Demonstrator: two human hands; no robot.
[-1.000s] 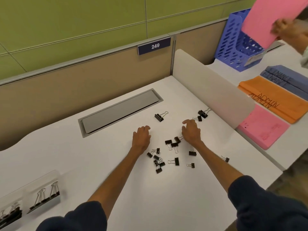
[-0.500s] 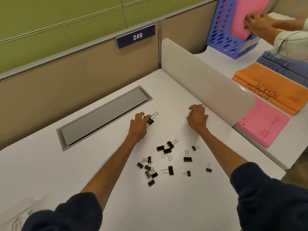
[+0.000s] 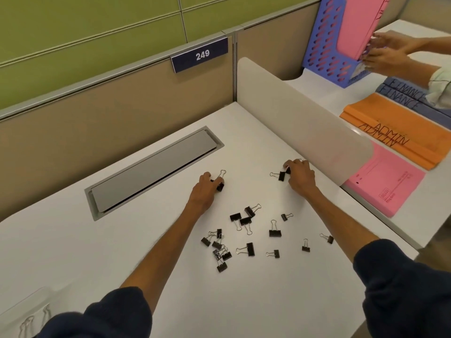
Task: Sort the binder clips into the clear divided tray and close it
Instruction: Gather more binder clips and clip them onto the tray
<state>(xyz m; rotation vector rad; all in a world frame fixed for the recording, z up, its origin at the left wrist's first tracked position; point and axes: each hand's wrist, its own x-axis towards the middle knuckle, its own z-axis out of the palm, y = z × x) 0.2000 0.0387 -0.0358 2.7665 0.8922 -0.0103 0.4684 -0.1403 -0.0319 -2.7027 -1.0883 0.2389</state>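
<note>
- Head view: L hand [image 3: 203,195] sits just off the right end of the grey cable hatch [image 3: 153,167]. Thumb + fingers are curled, pinching black clip A [image 3: 220,186]. Clip body is down on the white desk [image 3: 97,252], wire handle pointing away from the person.
- R hand [image 3: 300,176] is further right of hatch, fingers curled down, pinching clip B [image 3: 288,170]. Grip is partly hidden by knuckles. Clip C [image 3: 281,176] lies just beside B on the hatch side, not held.
- Loose clips [image 3: 246,236], black, mixed sizes, are scattered on the person's side of hatch, between the forearms. There is a tight clump at the scatter's left and strays out right.
- Clear tray [image 3: 34,297] is well apart from hatch, near-left, mostly cut off by frame. Wire handles of tray clips [image 3: 28,324] show inside. Lid: can't tell.
- White divider panel [image 3: 305,123] stands upright right of hatch, just past R hand.
- Beyond divider, away from hatch: flat pink folder [image 3: 383,181], orange folders [image 3: 395,132] and blue folders [image 3: 402,98] lie on the next desk. Another person's hands [image 3: 388,52] hold an upright pink folder [image 3: 358,23] in a blue file rack [image 3: 322,45].
</note>
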